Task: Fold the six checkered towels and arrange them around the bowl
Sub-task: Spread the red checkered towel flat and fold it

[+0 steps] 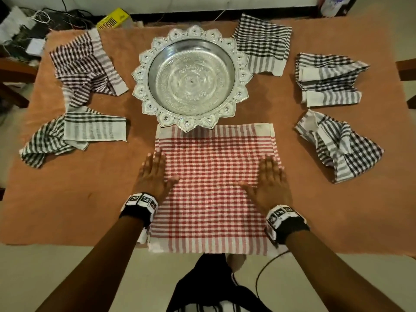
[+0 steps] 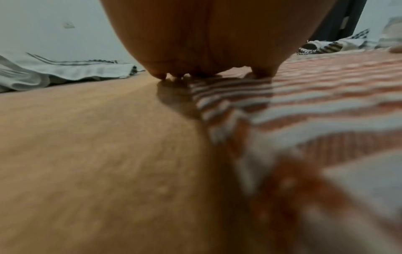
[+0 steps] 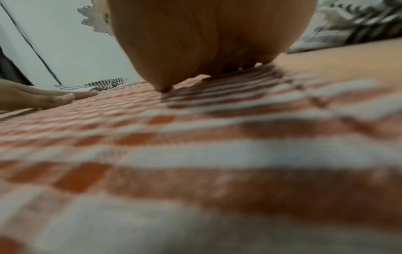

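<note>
Head view: red checkered towel (image 1: 213, 188) lies spread flat on the surface (image 1: 90, 199), its far edge tucked under the near rim of the silver bowl (image 1: 191, 77). Left hand (image 1: 153, 176) and right hand (image 1: 272, 181) press flat on its side edges, fingers straight, gripping nothing. Five dark checkered towels lie crumpled either side of the bowl.

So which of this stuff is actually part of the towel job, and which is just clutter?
Part of the job:
red towel, flat under left hand and right hand
five dark checked towels, e.g.
silver bowl

Just lying about:
yellow box
tangled cables
</note>
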### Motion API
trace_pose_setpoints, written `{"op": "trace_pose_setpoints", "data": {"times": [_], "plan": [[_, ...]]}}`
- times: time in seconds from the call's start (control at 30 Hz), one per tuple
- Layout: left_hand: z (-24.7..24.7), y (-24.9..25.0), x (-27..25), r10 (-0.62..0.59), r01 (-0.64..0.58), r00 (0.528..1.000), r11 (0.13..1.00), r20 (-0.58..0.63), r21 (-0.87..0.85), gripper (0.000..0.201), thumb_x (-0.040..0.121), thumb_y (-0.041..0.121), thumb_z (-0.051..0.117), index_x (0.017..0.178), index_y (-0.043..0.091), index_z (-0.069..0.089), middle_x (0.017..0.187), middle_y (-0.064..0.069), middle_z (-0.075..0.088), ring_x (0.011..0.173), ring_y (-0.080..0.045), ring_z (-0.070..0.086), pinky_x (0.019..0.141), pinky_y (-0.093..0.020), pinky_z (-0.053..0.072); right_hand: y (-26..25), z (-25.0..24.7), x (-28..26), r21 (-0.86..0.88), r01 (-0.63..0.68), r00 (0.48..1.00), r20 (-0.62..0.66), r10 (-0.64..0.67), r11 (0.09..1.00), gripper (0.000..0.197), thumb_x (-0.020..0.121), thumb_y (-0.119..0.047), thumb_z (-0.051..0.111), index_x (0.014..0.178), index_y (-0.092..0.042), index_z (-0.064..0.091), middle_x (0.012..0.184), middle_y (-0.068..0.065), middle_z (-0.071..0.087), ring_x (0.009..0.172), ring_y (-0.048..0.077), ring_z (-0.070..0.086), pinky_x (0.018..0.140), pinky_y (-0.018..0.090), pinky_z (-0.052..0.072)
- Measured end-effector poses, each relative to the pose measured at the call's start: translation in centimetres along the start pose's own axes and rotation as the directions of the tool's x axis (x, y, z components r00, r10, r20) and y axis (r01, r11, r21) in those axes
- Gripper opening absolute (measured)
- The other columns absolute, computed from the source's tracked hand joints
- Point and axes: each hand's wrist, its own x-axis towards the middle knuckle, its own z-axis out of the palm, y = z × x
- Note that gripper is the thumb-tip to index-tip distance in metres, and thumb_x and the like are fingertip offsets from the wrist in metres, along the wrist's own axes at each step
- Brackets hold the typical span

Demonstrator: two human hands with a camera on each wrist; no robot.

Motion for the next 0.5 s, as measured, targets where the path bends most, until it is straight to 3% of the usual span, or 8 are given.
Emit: {"op": "trace_pose_setpoints", "data": {"times": [0.1,0.23,0.37,0.43,0.5], "plan": [[-0.2,-1.0,-0.2,0.021,-0.021,1.000,1.000,-0.015,-0.017,0.094,0.085,0.079,0.004,0.155,0.018,-0.006,0.161,0.000,-0.017,0.149,-0.022,-0.014,0.121,-0.044,0.002,0.0,-1.0,0.0,-0.007,-0.002,1.000,0.006,0.002,1.000,0.101,0.087,-0.081,-0.003,0.155,-0.007,-0.011,0.162,0.015,-0.014,0.152,0.028,-0.008,0.124,0.047,-0.002],[-0.9,1.2,1.0,0.084,-0.088,0.994,0.994,-0.063,-0.058,0.084,0.094,0.070,0.015,0.155,0.019,-0.010,0.162,-0.001,-0.016,0.149,-0.020,-0.013,0.123,-0.042,0.002,-5.1,-1.9,1.8,0.038,0.208,0.978,-0.029,-0.207,0.977,0.088,0.096,-0.070,0.006,0.155,-0.008,-0.010,0.162,0.013,-0.014,0.151,0.027,-0.012,0.120,0.041,-0.009],[-1.8,3.2,4.3,0.187,-0.192,0.980,0.978,-0.063,-0.080,0.079,0.099,0.056,0.030,0.155,0.014,-0.005,0.162,-0.006,-0.011,0.149,-0.018,-0.012,0.123,-0.043,0.005,-10.1,-2.1,4.6,-0.020,0.307,0.951,-0.027,-0.307,0.952,0.075,0.103,-0.053,0.020,0.156,-0.006,-0.002,0.165,0.014,-0.002,0.153,0.028,-0.002,0.124,0.042,-0.002],[-2.2,3.2,5.4,0.180,-0.183,0.982,0.982,-0.048,-0.053,0.081,0.098,0.057,0.031,0.155,0.010,-0.003,0.163,-0.009,-0.007,0.150,-0.022,-0.009,0.123,-0.044,0.005,-10.7,-2.2,5.8,-0.021,0.305,0.952,-0.029,-0.306,0.952,0.074,0.103,-0.052,0.022,0.156,-0.005,0.001,0.165,0.014,0.002,0.153,0.029,0.001,0.124,0.044,0.003],[-2.2,2.3,5.7,0.135,-0.136,0.990,0.990,-0.025,-0.023,0.084,0.096,0.063,0.026,0.155,0.011,-0.004,0.163,-0.008,-0.008,0.150,-0.024,-0.009,0.122,-0.042,-0.002,-9.6,-2.2,6.8,-0.049,0.295,0.955,-0.026,-0.296,0.954,0.074,0.102,-0.052,0.021,0.157,-0.006,0.001,0.165,0.014,0.002,0.152,0.030,0.001,0.124,0.046,0.005]]}}
